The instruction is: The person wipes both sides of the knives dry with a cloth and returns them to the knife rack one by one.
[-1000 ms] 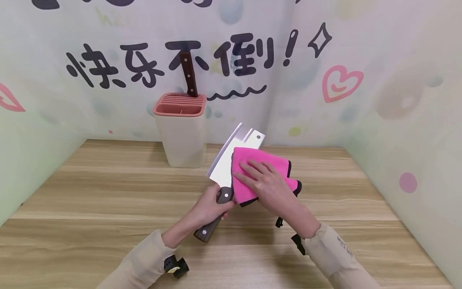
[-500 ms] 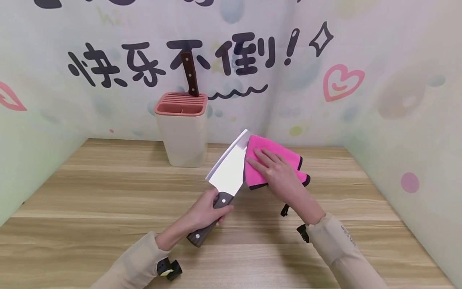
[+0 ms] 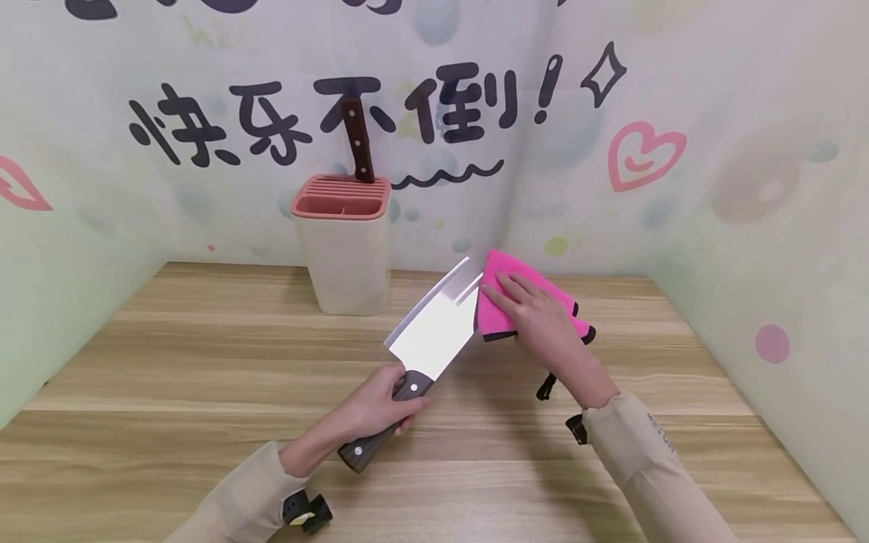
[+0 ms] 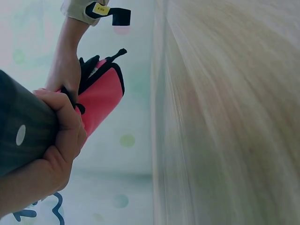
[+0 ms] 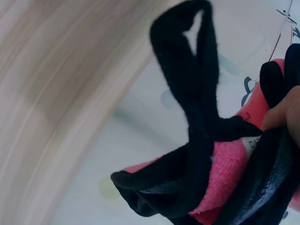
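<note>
My left hand [image 3: 375, 411] grips the dark, riveted handle of a cleaver [image 3: 431, 332], held tilted above the table with its wide, shiny blade pointing up and right. A folded pink cloth [image 3: 497, 311] with black edging covers the blade's far right end. My right hand [image 3: 543, 326] holds this cloth, fingers spread on top; in the right wrist view the thumb [image 5: 283, 112] presses its underside, near a dangling black loop [image 5: 192, 70]. The left wrist view shows the left fingers curled round the handle [image 4: 26, 126], with the cloth [image 4: 101, 101] beyond. The covered blade tip is hidden.
A white knife block [image 3: 345, 264] with a pink slotted top stands at the back, left of the blade. One brown-handled knife [image 3: 357, 139] sticks up from it. The wooden table [image 3: 170, 392] meets a printed backdrop [image 3: 543, 188] behind and pale side walls.
The cloth and right hand have slid right and up along the blade, uncovering more of it. The left hand has shifted down and left with the cleaver, whose blade now tilts further right.
</note>
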A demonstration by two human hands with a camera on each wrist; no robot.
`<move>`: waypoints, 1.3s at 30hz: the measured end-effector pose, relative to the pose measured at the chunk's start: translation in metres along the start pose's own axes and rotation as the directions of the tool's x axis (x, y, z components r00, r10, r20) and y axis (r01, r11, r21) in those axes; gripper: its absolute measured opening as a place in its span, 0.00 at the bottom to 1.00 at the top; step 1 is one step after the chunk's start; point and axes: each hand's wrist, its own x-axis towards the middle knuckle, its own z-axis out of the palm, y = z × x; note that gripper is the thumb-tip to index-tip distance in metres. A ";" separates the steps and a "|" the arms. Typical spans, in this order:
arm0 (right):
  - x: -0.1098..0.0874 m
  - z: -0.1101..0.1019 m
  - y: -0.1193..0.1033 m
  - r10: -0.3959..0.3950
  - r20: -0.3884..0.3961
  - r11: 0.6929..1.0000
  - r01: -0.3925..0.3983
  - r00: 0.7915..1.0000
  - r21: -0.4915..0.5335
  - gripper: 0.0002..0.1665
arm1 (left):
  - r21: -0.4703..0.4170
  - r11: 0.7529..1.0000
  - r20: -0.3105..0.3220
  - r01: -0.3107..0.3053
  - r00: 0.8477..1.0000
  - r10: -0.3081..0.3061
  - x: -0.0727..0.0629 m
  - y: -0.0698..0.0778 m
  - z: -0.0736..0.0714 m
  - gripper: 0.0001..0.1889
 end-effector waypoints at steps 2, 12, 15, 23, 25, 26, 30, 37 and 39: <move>0.000 0.000 0.001 -0.003 -0.003 1.000 0.002 1.000 -0.022 0.33 | -0.002 1.000 0.010 -0.002 1.000 0.002 0.000 0.000 0.000 0.09; 0.000 -0.002 -0.006 -0.065 0.002 0.964 0.063 0.998 -0.257 0.30 | -0.029 1.000 0.030 0.009 1.000 -0.008 0.003 0.001 0.002 0.09; 0.000 -0.002 -0.010 -0.089 -0.004 0.954 0.084 0.996 -0.289 0.30 | -0.028 1.000 0.034 0.007 0.999 -0.006 0.004 0.002 0.003 0.09; -0.001 -0.001 -0.025 -0.173 -0.017 0.931 0.158 0.985 -0.329 0.28 | -0.038 0.999 0.039 0.019 0.999 -0.017 0.006 0.003 0.005 0.09; -0.002 -0.001 -0.029 -0.190 -0.014 0.929 0.175 0.982 -0.325 0.29 | -0.040 0.999 0.038 0.021 0.999 -0.020 0.006 0.003 0.006 0.09; -0.002 -0.001 -0.032 -0.198 -0.014 0.928 0.183 0.980 -0.323 0.29 | -0.038 0.999 0.038 0.023 0.999 -0.022 0.007 0.003 0.006 0.09; -0.004 0.000 -0.041 -0.241 -0.023 0.916 0.220 0.970 -0.335 0.28 | -0.027 0.999 0.034 0.027 0.999 -0.026 0.008 0.002 0.006 0.10; -0.005 0.000 -0.055 -0.310 -0.030 0.896 0.282 0.950 -0.344 0.28 | -0.033 0.999 0.032 0.032 0.999 -0.031 0.011 0.002 0.006 0.10; -0.005 0.000 -0.057 -0.322 -0.030 0.893 0.293 0.946 -0.341 0.29 | -0.034 0.999 0.033 0.029 0.999 -0.028 0.011 0.002 0.006 0.11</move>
